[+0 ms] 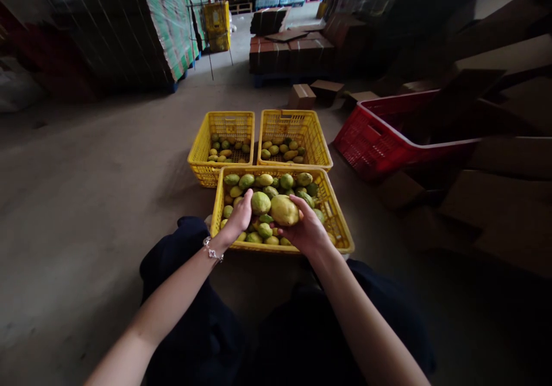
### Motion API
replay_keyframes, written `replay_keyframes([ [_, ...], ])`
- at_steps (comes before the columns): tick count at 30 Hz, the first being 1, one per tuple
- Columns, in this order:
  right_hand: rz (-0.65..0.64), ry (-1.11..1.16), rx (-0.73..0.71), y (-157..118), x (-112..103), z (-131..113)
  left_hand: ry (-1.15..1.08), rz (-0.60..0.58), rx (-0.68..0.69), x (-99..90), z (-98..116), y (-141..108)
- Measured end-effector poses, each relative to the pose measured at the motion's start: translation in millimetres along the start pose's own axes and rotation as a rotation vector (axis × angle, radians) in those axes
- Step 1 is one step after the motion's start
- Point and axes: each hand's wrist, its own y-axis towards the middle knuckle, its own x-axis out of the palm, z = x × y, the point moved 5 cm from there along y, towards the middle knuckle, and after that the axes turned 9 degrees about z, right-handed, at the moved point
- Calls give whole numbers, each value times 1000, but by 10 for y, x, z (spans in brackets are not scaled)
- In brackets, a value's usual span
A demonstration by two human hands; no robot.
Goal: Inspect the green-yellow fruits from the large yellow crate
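Over the front yellow crate (282, 249), which holds several green and yellow fruits, my two hands are side by side. My right hand (304, 229) is wrapped round a large yellow-green fruit (284, 210). My left hand (241, 213), with a bracelet at the wrist, is against the left side of a rounder green fruit (260, 203); most of its fingers are hidden behind that fruit. The two fruits are next to each other. Behind stand a left yellow crate (196, 144) and a right yellow crate (321, 144), each with several fruits at the bottom.
A red crate (366, 144) stands at the right beside cardboard pieces (509, 202). Small cardboard boxes (302, 96) lie beyond the yellow crates, with stacked brown cartons (293, 55) on a pallet farther back. Wrapped goods (172, 23) stand at the back left.
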Motion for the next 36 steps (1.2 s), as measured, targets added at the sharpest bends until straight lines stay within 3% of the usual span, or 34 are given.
replay_keyframes([
  [10, 4, -34, -43, 8, -34, -8, 112, 109, 62, 40, 140, -72],
  [14, 24, -26, -83, -1, -26, -25, 112, 62, 60, 82, 167, -103],
  [17, 21, -36, -120, 5, -16, -58, 173, -50, 129, 138, 241, -164],
  [20, 16, -111, -228, 6, -43, -145, 229, -176, 127, 194, 293, -245],
  [26, 24, -228, -481, -94, -119, -345, 190, -319, 144, 296, 366, -366],
  [36, 5, -369, -907, -279, -69, -514, 168, -283, 414, 291, 517, -415],
])
